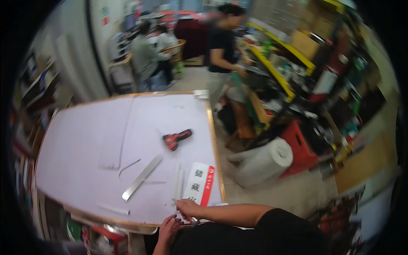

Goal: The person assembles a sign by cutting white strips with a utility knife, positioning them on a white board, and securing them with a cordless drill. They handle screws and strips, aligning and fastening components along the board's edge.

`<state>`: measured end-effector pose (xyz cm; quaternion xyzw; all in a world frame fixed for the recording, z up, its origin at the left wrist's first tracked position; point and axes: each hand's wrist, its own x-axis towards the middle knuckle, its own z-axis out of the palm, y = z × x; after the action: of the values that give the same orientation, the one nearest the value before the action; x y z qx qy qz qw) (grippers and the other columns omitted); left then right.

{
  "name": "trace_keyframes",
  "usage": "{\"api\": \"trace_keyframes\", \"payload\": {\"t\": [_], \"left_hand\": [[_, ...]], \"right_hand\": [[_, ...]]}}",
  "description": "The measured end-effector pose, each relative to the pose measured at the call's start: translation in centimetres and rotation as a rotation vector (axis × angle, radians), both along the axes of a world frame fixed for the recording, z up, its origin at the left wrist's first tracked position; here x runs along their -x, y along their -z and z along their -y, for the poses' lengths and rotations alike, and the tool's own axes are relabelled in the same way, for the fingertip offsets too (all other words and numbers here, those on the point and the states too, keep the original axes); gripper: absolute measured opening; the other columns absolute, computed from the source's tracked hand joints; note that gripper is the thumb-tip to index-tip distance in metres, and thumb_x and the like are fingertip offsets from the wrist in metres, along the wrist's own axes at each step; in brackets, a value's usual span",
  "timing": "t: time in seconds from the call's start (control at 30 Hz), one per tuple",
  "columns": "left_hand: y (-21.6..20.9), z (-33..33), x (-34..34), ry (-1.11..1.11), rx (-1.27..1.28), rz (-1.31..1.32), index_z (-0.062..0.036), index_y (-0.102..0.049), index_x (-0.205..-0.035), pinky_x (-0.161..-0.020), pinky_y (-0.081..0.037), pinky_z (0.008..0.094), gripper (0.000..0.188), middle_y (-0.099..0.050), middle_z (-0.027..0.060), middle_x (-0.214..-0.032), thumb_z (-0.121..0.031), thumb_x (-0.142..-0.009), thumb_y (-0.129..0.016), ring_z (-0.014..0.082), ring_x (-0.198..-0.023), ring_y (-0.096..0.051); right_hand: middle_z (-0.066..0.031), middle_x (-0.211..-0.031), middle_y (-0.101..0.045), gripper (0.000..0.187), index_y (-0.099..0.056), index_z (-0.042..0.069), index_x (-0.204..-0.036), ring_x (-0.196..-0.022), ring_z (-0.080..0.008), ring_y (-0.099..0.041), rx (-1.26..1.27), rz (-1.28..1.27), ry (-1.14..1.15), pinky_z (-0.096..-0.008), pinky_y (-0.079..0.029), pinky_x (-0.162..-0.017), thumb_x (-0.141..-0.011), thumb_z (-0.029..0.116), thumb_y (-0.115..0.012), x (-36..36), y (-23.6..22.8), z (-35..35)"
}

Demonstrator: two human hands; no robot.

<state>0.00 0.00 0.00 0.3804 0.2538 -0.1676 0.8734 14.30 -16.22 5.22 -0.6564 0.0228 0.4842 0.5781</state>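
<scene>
Near the table's front edge, my right hand (pixel 189 208) is closed around something mostly hidden, beside a shiny rounded metal end (pixel 194 221) under the wrist. My left hand (pixel 168 228) is just to its left, palm turned inward, its fingers loosely curled and apart. Long thin white strips (pixel 179 182) lie just beyond my right hand. To their right is a white name sign (pixel 197 182) with a red edge and dark characters, partly covered by my right forearm. Farther left a flat silver metal bar (pixel 142 177) lies slantwise, and a red and black cordless drill (pixel 176 138) rests beyond it.
The white-topped table (pixel 76 148) has a wood-coloured edge. A thin bent rod (pixel 128 166) and a short white strip (pixel 114 209) lie on it. At right stand a wrapped white roll (pixel 267 161), a red box (pixel 299 148) and crowded shelving. A person (pixel 223 46) stands beyond the table; others sit farther back.
</scene>
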Motion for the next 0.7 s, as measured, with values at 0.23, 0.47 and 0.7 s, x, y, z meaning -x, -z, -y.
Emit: {"api": "trace_keyframes", "payload": {"t": [0.23,0.47,0.7], "left_hand": [[-5.2,2.8,-5.7,0.395,0.029,0.059,-0.0029,-0.042,-0.143,-0.100,-0.053,0.0512,0.046,-0.059,0.0189,-0.134,-0.019,-0.102,-0.058,0.0355,-0.119,-0.063],[-5.7,8.4,-8.6,0.577,0.069,0.098,-0.0045,-0.044,-0.141,-0.096,-0.054,0.0464,0.047,-0.064,0.0146,-0.124,-0.017,-0.100,-0.062,0.0300,-0.112,-0.066],[-4.7,14.2,-10.5,0.521,-0.066,-0.012,-0.0045,-0.049,-0.135,-0.089,-0.057,0.0451,0.042,-0.068,0.0153,-0.115,-0.018,-0.099,-0.064,0.0308,-0.103,-0.069]], "right_hand": [[-0.0070,-0.076,-0.058,0.025,-0.058,0.001,-0.106,-0.063,-0.0171,-0.058,-0.137,0.026,0.398,-0.0344,-0.050,-0.056,-0.100,0.025,-0.054,0.9,0.0,3.3],[-0.0077,-0.084,-0.062,0.030,-0.057,0.004,-0.105,-0.073,-0.0165,-0.062,-0.283,-0.036,0.570,-0.0332,-0.053,-0.063,-0.104,0.034,-0.057,1.1,-1.0,10.0],[-0.0109,-0.090,-0.065,0.025,-0.059,0.004,-0.106,-0.071,-0.0186,-0.064,-0.348,-0.148,0.817,-0.0340,-0.054,-0.059,-0.101,0.028,-0.061,-0.1,-1.0,19.2]]}}
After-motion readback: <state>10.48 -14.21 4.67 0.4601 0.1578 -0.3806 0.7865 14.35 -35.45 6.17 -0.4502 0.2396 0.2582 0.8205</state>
